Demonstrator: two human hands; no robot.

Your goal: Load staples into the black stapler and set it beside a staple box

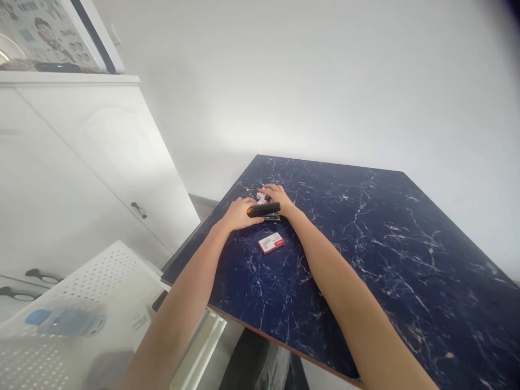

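A black stapler (pixel 265 209) with an orange end stands on the blue marbled table (pixel 345 244). My left hand (pixel 239 214) is closed around its orange end from the left. Just behind the stapler are small white and red boxes (pixel 261 195), partly covered by fingers. My right hand (pixel 281 198) curls over these boxes from the right, its fingertips on one of them; the thumb side is partly hidden by the stapler. Nearer to me, a flat red and white box (pixel 271 242) lies on the tabletop between my forearms, touched by neither hand.
White cabinets (pixel 101 162) with dark handles stand at the left. Below them, a white perforated surface (pixel 117 260) bears a plastic bottle (pixel 71 320) with a blue cap, lying on its side. A white wall (pixel 325 81) rises behind the table.
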